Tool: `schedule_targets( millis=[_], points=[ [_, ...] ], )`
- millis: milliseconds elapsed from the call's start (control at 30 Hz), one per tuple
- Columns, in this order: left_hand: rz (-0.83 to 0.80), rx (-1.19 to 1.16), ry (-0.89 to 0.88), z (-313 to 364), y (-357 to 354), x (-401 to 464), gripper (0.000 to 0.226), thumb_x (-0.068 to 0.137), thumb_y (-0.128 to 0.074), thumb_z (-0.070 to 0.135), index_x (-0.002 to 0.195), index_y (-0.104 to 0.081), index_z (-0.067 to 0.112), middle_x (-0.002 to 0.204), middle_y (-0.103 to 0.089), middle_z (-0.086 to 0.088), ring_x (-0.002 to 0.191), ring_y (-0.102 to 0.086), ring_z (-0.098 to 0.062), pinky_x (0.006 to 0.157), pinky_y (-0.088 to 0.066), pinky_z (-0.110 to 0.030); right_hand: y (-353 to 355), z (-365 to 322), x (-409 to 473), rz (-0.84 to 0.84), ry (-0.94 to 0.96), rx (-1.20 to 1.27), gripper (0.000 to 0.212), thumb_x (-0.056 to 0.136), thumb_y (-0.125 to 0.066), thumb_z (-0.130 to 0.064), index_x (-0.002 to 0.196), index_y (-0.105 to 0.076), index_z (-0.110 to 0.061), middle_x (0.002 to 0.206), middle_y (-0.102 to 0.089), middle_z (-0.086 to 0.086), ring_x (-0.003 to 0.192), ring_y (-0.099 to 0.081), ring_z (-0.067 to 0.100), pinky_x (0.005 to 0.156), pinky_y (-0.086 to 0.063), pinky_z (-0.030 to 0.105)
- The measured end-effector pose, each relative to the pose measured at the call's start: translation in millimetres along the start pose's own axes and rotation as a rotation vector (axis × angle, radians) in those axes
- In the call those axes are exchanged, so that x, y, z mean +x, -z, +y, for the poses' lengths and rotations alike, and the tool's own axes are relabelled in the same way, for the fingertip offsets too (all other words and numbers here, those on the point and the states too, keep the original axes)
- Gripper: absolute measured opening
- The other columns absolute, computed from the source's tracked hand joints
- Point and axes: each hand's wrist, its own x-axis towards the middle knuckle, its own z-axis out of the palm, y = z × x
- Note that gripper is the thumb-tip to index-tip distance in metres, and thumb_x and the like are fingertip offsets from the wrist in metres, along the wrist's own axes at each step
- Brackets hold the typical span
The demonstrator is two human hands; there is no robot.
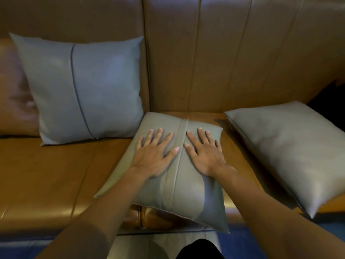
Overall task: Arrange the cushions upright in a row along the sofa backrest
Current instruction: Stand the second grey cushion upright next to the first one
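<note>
A grey cushion (175,187) with a centre seam lies flat on the brown sofa seat (46,174), its near corner hanging over the front edge. My left hand (155,154) and my right hand (205,154) rest flat on it, palms down, fingers spread, one on each side of the seam. Left of it a grey-blue cushion (85,88) stands upright against the backrest (205,53). On the right a third grey cushion (291,152) lies flat and angled on the seat.
A brownish cushion or armrest (13,94) sits behind the upright cushion at far left. A dark gap (326,101) shows at the right behind the flat cushion. Blue floor (242,243) lies below the seat's front edge.
</note>
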Motion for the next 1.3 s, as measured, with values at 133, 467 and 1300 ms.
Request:
schedule_targets(
  millis=[133, 467, 1300],
  points=[
    [-0.035, -0.022, 0.044, -3, 3, 11, 0.085, 0.079, -0.002, 0.083, 0.156, -0.008, 0.049, 0.169, -0.001, 0.009, 0.155, 0.003, -0.019, 0.123, -0.002, -0.049, 1, 3, 9, -0.019, -0.063, 0.030, 0.064, 0.099, -0.011, -0.068, 0.159, -0.005, -0.047, 0.171, 0.006, -0.001, 0.156, 0.009, 0.025, 0.123, 0.000, 0.056],
    [-0.053, -0.028, 0.046, -5, 4, 20, 0.077, 0.086, -0.011, 0.082, 0.156, -0.010, 0.049, 0.169, -0.002, 0.009, 0.155, 0.003, -0.019, 0.123, -0.002, -0.049, -1, 3, 18, -0.026, -0.083, 0.053, 0.064, 0.098, -0.013, -0.068, 0.159, -0.007, -0.047, 0.171, 0.005, -0.002, 0.157, 0.008, 0.024, 0.123, -0.002, 0.056],
    [-0.139, -0.254, 0.157, -63, 5, 30, 0.081, 0.086, -0.023, 0.083, 0.157, -0.014, 0.046, 0.170, -0.003, 0.003, 0.155, -0.006, -0.024, 0.124, -0.010, -0.045, -2, 42, 35, -0.014, -0.270, 0.298, 0.061, 0.102, -0.020, -0.065, 0.159, -0.016, -0.045, 0.171, -0.003, -0.001, 0.157, -0.001, 0.023, 0.125, -0.003, 0.046]
  ],
)
